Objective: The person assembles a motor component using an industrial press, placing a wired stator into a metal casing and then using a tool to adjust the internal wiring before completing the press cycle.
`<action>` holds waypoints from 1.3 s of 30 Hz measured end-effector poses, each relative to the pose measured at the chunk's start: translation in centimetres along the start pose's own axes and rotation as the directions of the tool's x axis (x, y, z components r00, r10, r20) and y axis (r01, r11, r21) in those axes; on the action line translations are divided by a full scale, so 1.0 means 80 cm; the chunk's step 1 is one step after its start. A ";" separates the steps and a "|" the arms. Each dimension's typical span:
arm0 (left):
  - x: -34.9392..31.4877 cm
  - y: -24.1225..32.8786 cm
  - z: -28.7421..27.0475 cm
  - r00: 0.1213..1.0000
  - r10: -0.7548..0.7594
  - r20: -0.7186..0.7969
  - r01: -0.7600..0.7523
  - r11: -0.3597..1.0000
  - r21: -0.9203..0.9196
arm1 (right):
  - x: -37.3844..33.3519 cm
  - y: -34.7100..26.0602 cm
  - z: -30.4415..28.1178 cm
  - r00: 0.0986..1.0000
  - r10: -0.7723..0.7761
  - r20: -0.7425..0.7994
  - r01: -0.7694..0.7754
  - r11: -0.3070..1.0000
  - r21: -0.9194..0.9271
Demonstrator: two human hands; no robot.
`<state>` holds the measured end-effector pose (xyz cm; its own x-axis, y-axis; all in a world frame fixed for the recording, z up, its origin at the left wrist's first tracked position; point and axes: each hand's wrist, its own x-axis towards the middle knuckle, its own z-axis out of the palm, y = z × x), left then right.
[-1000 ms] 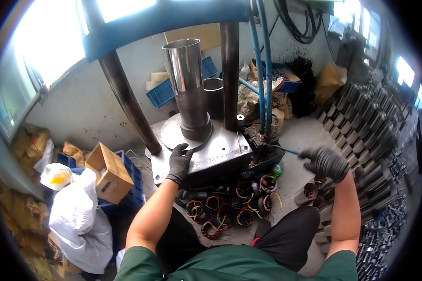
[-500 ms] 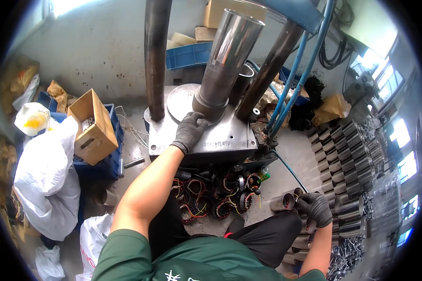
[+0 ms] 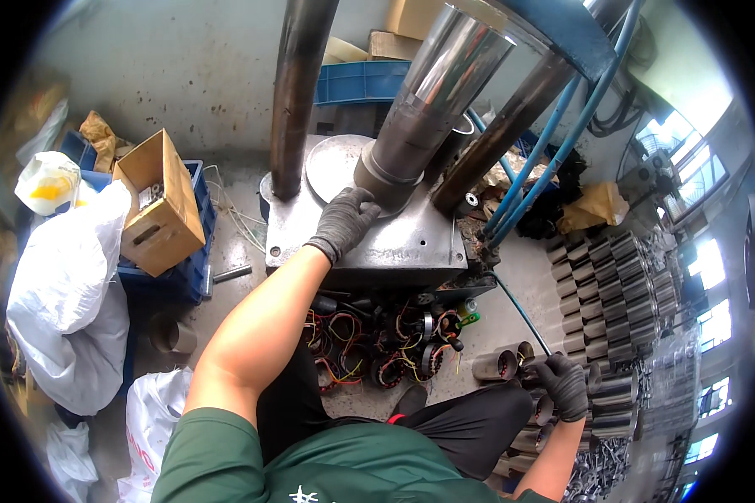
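Observation:
My left hand [image 3: 344,221], in a dark grey glove, rests on the steel bed plate [image 3: 394,243] of a press, at the foot of the shiny steel ram cylinder [image 3: 424,109]. My right hand [image 3: 562,384], gloved too, reaches down to the floor at the right and closes on a short metal cylinder part [image 3: 497,366] among several like it. Below the plate lies a heap of wound motor stators [image 3: 386,335] with red, yellow and black wires.
Two dark press columns [image 3: 298,92] rise beside the ram, with blue hoses [image 3: 554,142] at the right. Rows of stacked metal cylinders [image 3: 612,277] fill the right floor. A cardboard box [image 3: 159,205] on a blue crate and white sacks [image 3: 67,285] stand at the left.
My head has tilted down and closer, so the press fills more of the view. My right hand dropped from beside the press down to the cylinder parts on the floor.

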<state>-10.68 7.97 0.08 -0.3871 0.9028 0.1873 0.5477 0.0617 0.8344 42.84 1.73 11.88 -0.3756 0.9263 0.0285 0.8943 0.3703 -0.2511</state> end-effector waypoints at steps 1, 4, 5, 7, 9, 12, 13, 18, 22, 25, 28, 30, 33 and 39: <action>0.000 -0.001 0.000 1.000 -0.003 -0.001 0.003 1.000 0.001 | 0.001 0.005 0.002 0.999 -0.032 -0.009 0.032 0.999 -0.024; -0.003 0.003 0.002 1.000 -0.005 -0.011 0.005 0.999 0.035 | -0.001 -0.003 -0.002 1.000 -0.018 -0.007 0.017 0.999 -0.038; -0.005 0.006 -0.001 1.000 -0.016 -0.001 0.016 1.000 0.019 | -0.002 -0.006 -0.002 1.000 -0.019 -0.002 0.019 0.999 -0.039; -0.005 0.007 0.000 1.000 -0.021 0.007 0.020 1.000 0.013 | -0.004 -0.011 0.000 0.998 0.052 -0.039 -0.049 0.995 0.085; -0.004 0.004 -0.004 1.000 -0.016 0.004 0.016 1.000 0.022 | -0.003 0.000 0.000 0.999 -0.020 -0.030 0.021 0.999 0.031; -0.001 -0.008 0.003 0.999 0.031 -0.008 -0.031 0.999 0.016 | -0.004 0.009 0.004 0.999 -0.041 -0.028 0.041 0.999 0.010; 0.000 -0.008 0.005 0.999 0.033 -0.008 -0.033 0.999 0.025 | -0.006 0.010 0.003 0.999 0.008 -0.034 -0.007 0.999 0.042; -0.002 -0.007 0.001 1.000 0.021 0.004 -0.021 1.000 0.020 | -0.003 0.007 0.004 0.999 0.033 -0.030 -0.030 0.996 0.090; -0.001 -0.013 0.003 0.998 0.052 -0.019 -0.051 0.997 0.050 | -0.002 -0.011 0.000 0.998 0.052 -0.037 -0.047 0.991 0.124; -0.001 -0.014 0.001 0.998 0.058 -0.022 -0.057 0.997 0.047 | -0.002 -0.019 -0.008 0.996 0.087 -0.007 -0.086 0.995 0.057; -0.003 -0.003 0.002 0.999 0.052 -0.007 -0.052 0.998 0.045 | -0.006 -0.002 -0.004 0.995 0.105 -0.004 -0.104 0.991 0.079; -0.003 -0.007 0.001 0.999 0.041 -0.009 -0.040 0.999 0.033 | -0.003 -0.014 -0.006 0.993 0.114 0.008 -0.114 0.991 0.073; -0.005 -0.010 0.000 0.999 0.041 -0.012 -0.041 0.999 0.009 | -0.001 -0.020 -0.007 0.993 0.118 0.021 -0.120 0.990 0.075; -0.005 -0.009 -0.001 1.000 0.022 0.002 -0.022 1.000 -0.002 | -0.002 -0.011 -0.015 0.989 0.133 0.070 -0.139 0.987 0.080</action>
<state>-10.93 7.53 -0.54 -0.3736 0.9046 0.2050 0.5548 0.0408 0.8310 42.41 1.33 13.22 -0.2694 0.9602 -0.0734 0.9152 0.2316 -0.3297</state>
